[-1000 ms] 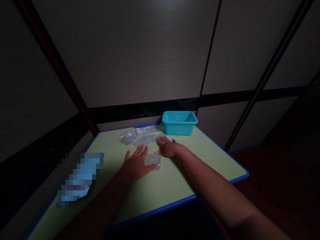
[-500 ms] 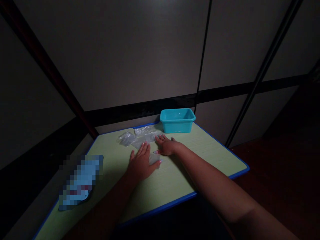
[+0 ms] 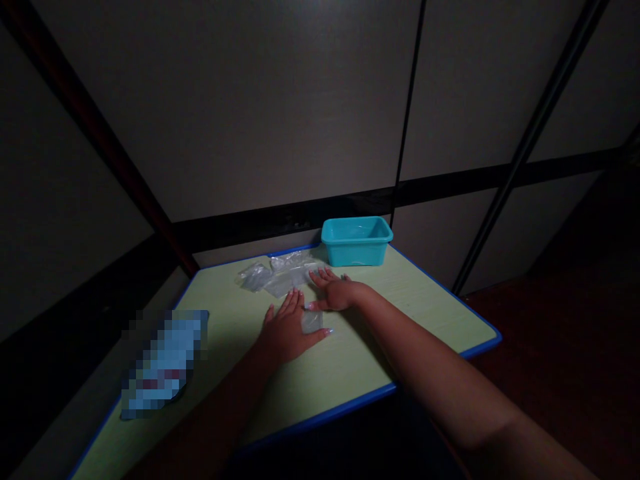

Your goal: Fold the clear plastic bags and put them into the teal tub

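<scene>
My left hand (image 3: 287,332) lies open and palm down on the table, its fingers spread and its thumb stretched to the right. A small clear plastic bag (image 3: 313,321) shows flat between that thumb and index finger, partly covered by the hand. My right hand (image 3: 337,291) is also open, with its fingers over the near right edge of a clear plastic sheet or bag (image 3: 286,283). Farther left lies a crumpled clear plastic bag (image 3: 254,276), and more wrinkled plastic (image 3: 291,260) sits behind the sheet.
A turquoise plastic basket (image 3: 356,253) stands at the table's back edge. On the left lies a blue packet (image 3: 167,357), blurred by blocks. The pale green table (image 3: 425,313) has a blue rim and stands against wooden panels (image 3: 280,120).
My left hand has slid slightly toward me and to the right, uncovering more of the small bag. My right hand has barely shifted. The plastic and basket stay in place.
</scene>
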`<state>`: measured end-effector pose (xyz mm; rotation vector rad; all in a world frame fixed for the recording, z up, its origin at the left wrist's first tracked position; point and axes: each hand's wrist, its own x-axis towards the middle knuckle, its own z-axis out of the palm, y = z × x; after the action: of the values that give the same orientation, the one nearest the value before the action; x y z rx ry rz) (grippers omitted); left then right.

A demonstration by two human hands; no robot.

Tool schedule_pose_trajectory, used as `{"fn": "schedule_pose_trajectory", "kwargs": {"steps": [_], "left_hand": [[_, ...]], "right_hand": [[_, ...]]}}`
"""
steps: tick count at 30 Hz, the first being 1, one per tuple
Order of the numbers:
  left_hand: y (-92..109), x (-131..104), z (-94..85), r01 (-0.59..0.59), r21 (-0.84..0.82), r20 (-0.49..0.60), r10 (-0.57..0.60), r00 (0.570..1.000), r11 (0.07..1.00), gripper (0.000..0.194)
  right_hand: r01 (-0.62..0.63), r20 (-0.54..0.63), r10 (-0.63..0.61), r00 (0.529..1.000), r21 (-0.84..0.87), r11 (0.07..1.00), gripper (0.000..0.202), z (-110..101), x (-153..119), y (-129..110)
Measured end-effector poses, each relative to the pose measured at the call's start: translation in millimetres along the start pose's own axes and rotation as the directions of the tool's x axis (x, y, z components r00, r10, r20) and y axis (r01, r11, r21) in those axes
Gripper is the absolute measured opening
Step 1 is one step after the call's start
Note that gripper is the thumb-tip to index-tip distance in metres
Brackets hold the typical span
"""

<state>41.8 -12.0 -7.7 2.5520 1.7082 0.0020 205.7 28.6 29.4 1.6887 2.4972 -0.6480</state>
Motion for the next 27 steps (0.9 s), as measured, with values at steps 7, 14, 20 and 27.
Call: {"fn": "schedule_pose_trajectory", "kwargs": {"steps": [7, 14, 20, 27], "left_hand": [[-1, -1, 1.0, -0.009, -0.021, -0.025, 0.009, 1.0, 1.0, 0.097], [1, -2, 0.5, -0.025, -0.108, -0.05, 0.02, 0.999, 0.994, 0.097], [-9, 5, -2.7, -0.056, -0.335, -0.252, -0.032, 0.967, 0.941, 0.082], [-52, 18, -23.0, -0.188, -0.629, -0.575, -0.288, 0.766, 0.754, 0.036]], "right_hand": [[-0.065, 0.043, 0.067, 0.997, -0.053, 0.996, 0.104, -1, -1, -2], [-0.05, -0.104, 0.046, 0.994, -0.041, 0.998, 0.093, 1, 3, 5], [0.084, -0.357, -0.086, 0.93, -0.023, 0.996, 0.056, -3, -1, 0], [-0.004, -0.143, -0.026, 0.989, -0.201, 0.98, 0.049, -6, -9, -9]]}}
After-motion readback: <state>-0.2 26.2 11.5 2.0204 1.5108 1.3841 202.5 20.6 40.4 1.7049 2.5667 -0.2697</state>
